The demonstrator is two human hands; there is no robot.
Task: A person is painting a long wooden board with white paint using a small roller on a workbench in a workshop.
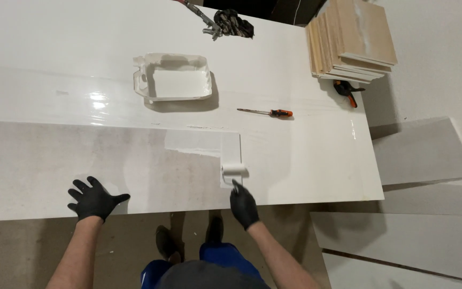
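The small paint roller (233,169) sits on the long white board (306,160), near the edge closest to the person. It looks light and easy to push. Its fuzzy white part is soft and wet with paint, so it could slip and drip. The best place to take it is the thin handle, and that is where the right hand (243,206) has it, grip wrapped tight around the handle. The left hand (93,199), at 9 o'clock from the roller, lies flat on the board with fingers spread wide, holding nothing. Both hands wear black gloves.

At 11 o'clock from the roller is the white paint tray (173,77) on the counter (38,37). At 1 o'clock lies a screwdriver (266,112) with an orange handle. Farther off at 1 o'clock is a stack of wooden boards (351,37), with an orange clamp (348,90) beside it.
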